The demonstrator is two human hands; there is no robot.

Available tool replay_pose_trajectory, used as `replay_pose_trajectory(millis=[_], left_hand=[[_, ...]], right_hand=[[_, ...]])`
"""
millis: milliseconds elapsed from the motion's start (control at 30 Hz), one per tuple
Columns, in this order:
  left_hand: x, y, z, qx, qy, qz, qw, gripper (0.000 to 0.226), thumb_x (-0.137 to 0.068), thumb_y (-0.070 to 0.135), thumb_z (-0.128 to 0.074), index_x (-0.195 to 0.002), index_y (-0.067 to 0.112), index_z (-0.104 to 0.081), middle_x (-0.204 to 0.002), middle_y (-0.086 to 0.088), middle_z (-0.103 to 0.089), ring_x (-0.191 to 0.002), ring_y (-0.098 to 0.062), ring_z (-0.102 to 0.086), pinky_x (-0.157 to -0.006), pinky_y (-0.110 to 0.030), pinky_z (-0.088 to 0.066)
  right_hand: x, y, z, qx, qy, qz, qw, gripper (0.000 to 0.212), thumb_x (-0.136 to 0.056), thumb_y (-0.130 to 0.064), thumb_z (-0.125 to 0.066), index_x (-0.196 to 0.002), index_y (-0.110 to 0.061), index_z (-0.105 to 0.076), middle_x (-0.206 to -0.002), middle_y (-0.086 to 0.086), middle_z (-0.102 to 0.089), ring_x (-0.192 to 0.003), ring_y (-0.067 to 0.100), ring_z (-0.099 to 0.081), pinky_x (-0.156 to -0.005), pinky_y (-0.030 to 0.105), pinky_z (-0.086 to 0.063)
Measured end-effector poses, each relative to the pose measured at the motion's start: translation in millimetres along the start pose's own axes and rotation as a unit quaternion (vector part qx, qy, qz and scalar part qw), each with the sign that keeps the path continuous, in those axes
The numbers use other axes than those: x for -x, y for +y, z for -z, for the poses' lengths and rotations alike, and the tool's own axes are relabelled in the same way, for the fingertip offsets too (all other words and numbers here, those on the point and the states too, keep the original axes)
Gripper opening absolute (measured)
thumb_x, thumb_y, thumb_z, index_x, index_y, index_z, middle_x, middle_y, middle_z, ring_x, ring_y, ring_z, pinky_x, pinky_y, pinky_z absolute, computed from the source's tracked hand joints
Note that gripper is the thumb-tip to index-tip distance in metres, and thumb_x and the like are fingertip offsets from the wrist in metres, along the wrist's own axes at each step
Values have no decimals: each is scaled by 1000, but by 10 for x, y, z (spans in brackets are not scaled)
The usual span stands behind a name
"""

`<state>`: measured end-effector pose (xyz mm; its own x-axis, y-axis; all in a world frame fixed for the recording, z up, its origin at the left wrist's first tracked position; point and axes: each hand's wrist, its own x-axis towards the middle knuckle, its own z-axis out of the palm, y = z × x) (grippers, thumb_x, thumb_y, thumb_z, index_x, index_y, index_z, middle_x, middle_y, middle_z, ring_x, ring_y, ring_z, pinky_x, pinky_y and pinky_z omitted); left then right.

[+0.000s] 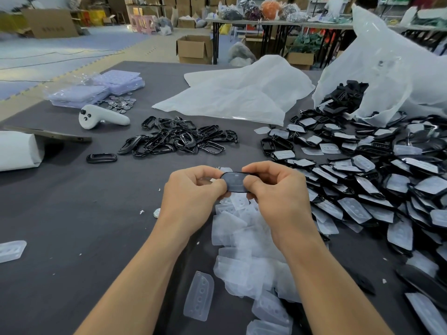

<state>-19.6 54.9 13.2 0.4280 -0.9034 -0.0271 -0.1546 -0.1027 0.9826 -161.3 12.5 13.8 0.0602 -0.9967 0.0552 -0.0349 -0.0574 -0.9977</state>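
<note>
i have the black shell (235,182) pinched between both hands, held just above the grey table (72,213) and over the loose pile of clear pads (244,240). my left hand (193,194) grips its left edge with thumb and curled fingers, and my right hand (278,192) clamps the right end the same way, so the two hands sit close together with only the middle of the piece showing.

it looks like a small, thin plastic moulding, so i judge it to be very light and fairly stiff, with a glossy face that could slide under dry fingertips. thin rims like these may crack or whiten if i bend it too hard. the best hold is on the two short ends or along the outer rim, which leaves the centre free. i cannot tell from here whether a clear pad sits on its far side, since my fingers cover the back. if one does, it would be soft and floppy and should peel away from a corner.

to my right lies the big heap of shells with pads (362,170), and beyond my hands lies a pile of bare black frames (179,139).
</note>
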Motion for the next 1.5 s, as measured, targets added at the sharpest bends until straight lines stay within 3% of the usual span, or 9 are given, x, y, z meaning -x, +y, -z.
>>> replay_pose_trajectory(millis=[200,500,733,833,933,1100,1200,1400,1500], left_hand=[[-14,-18,27,-13,-20,-1,1000,22,-83,17,-75,-80,38,-81,-74,2,-79,-72,-11,-73,-65,-25,-47],[-22,-28,30,-20,18,15,1000,16,-61,31,-74,-75,38,-81,-70,3,-78,-77,-23,-77,-72,-36,-58],[6,-51,16,-51,-46,-37,997,18,-82,24,-76,-79,41,-81,-68,0,-76,-55,-11,-63,-62,-31,-55],[-19,-83,30,-69,-21,-51,996,37,-86,12,-77,-74,47,-80,-63,1,-75,-50,-9,-60,-60,-27,-53],[-47,-108,40,-90,15,-57,994,30,-84,15,-80,-77,44,-82,-61,6,-74,-48,-4,-59,-56,-21,-50],[-103,-123,75,-73,8,-27,997,25,-83,19,-79,-75,42,-82,-63,2,-75,-53,-9,-59,-66,-37,-57],[-101,-108,61,-33,-10,-18,999,11,-71,26,-74,-72,33,-83,-60,-4,-72,-48,-14,-56,-59,-29,-49],[-59,-100,38,-6,-4,-14,1000,29,-77,47,-65,-69,24,-80,-63,-4,-73,-50,-16,-57,-54,-23,-47],[-62,-118,59,-78,37,-30,996,17,-81,44,-66,-72,38,-79,-65,9,-74,-53,-5,-62,-62,-28,-51]], right_hand=[[-17,-26,27,-8,-13,3,1000,39,-90,6,-64,-77,-26,-81,-72,-3,-75,-57,5,-61,-55,13,-48],[9,-5,-5,22,-35,26,999,26,-86,0,-69,-80,-24,-77,-70,1,-74,-55,11,-63,-56,21,-51],[-5,33,13,23,-48,11,999,35,-88,8,-64,-76,-22,-76,-69,1,-73,-53,11,-60,-52,19,-47],[1,43,0,32,-50,8,998,37,-90,7,-63,-76,-24,-76,-71,0,-74,-52,11,-61,-53,19,-47],[27,41,-11,91,-48,46,994,32,-87,1,-64,-84,-28,-76,-73,-5,-75,-56,13,-66,-55,27,-53],[95,14,15,206,-90,113,968,46,-73,1,-75,-100,-37,-73,-74,-18,-72,-58,3,-66,-55,9,-47],[89,-11,32,221,-81,112,965,41,-72,-5,-80,-101,-34,-76,-71,-16,-73,-60,1,-67,-56,9,-46],[13,-81,266,270,16,120,955,37,-72,-17,-85,-104,-33,-78,-84,-19,-73,-70,-3,-60,-69,13,-48],[-79,-113,541,353,172,117,912,51,-82,-11,-79,-130,-21,-69,-141,7,-63,-127,17,-54,-112,30,-40]])
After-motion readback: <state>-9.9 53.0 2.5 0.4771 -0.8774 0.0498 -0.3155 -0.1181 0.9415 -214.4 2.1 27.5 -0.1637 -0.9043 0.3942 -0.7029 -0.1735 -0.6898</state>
